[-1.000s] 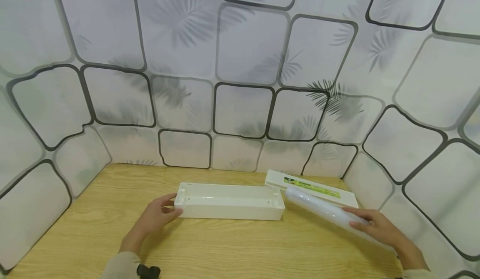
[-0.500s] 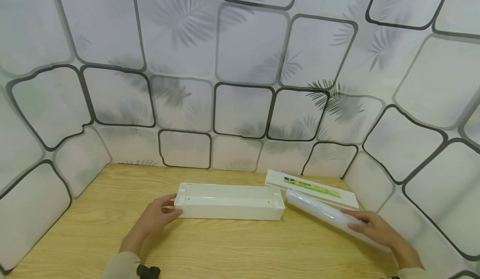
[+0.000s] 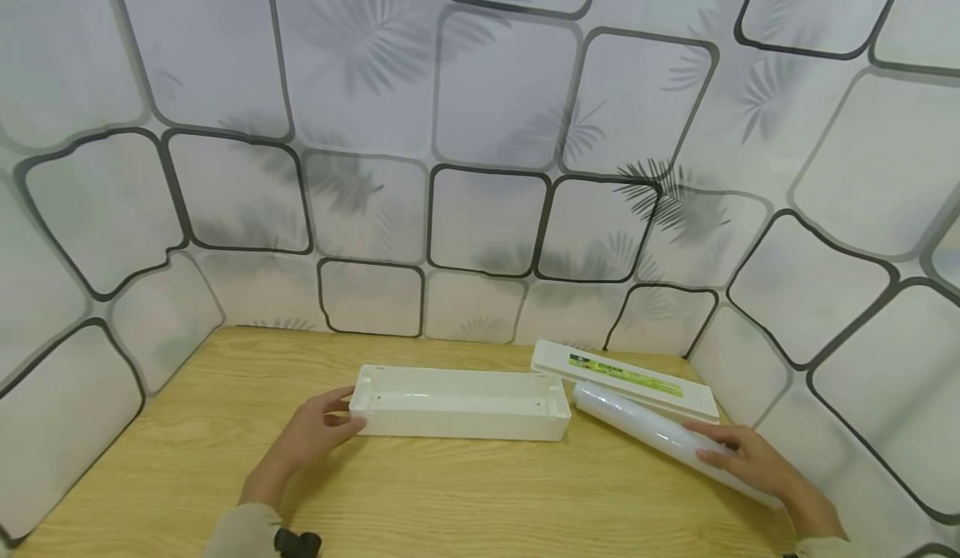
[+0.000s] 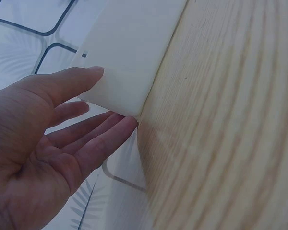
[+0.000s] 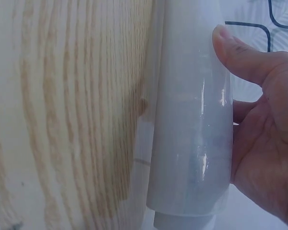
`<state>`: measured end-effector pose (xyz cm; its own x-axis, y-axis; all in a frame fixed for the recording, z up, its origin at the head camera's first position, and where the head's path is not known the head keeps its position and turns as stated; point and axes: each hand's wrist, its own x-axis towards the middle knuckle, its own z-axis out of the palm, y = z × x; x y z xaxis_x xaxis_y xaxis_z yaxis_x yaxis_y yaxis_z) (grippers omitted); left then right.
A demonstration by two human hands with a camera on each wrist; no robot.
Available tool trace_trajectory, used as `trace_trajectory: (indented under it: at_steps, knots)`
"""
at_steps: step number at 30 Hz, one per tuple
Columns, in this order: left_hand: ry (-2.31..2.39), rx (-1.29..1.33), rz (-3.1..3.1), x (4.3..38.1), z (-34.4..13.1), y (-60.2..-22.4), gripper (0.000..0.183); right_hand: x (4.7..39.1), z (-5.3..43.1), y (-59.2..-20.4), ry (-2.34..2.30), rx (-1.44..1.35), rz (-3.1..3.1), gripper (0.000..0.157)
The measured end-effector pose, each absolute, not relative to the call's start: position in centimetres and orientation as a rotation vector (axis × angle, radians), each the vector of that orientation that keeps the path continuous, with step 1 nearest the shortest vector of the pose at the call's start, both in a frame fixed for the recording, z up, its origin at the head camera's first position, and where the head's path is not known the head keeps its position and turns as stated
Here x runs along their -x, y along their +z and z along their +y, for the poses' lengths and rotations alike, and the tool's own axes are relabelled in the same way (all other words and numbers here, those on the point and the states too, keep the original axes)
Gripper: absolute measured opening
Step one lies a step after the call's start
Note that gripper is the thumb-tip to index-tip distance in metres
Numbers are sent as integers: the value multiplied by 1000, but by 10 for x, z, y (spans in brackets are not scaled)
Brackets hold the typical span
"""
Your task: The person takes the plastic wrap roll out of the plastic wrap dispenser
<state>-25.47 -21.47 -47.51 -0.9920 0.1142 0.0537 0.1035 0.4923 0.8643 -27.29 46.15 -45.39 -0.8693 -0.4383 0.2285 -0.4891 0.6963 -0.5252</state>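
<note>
A long white open-topped plastic box sits on the wooden table, with nothing visible inside. My left hand holds its left end; in the left wrist view the thumb lies on the front wall and the other fingers touch the end near the bottom corner. To the right, a glossy roll of plastic wrap lies slanted, near end toward me. My right hand grips the roll's near part, thumb along one side; in the right wrist view, the roll partly hides the other fingers.
Behind the roll lies a flat white lid with a green and yellow label, slanted and close to the box's right end. The wood-grain table ends at patterned walls at the back and both sides.
My right hand has brought the roll slightly down and its near end a little leftward in the first half second, then stayed nearly still. The left hand and the box have not moved.
</note>
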Motion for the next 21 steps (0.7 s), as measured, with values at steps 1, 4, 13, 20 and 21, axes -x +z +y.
trace_trajectory:
  at_steps: [1,4,13,20,21]
  knots:
    - [1565,-202,2703,255,-215,-475,67,273,461,-454,911,-766,-2820,40]
    - [1564,-205,2701,255,-215,-476,68,272,462,-452,915,-771,-2834,39]
    - [1568,-212,2697,255,-215,-474,67,273,463,-454,927,-762,-2832,40]
    - [1571,-226,2697,255,-215,-473,67,273,464,-455,902,-753,-2841,41]
    - [1568,-227,2698,255,-215,-473,66,273,464,-455,900,-747,-2840,40]
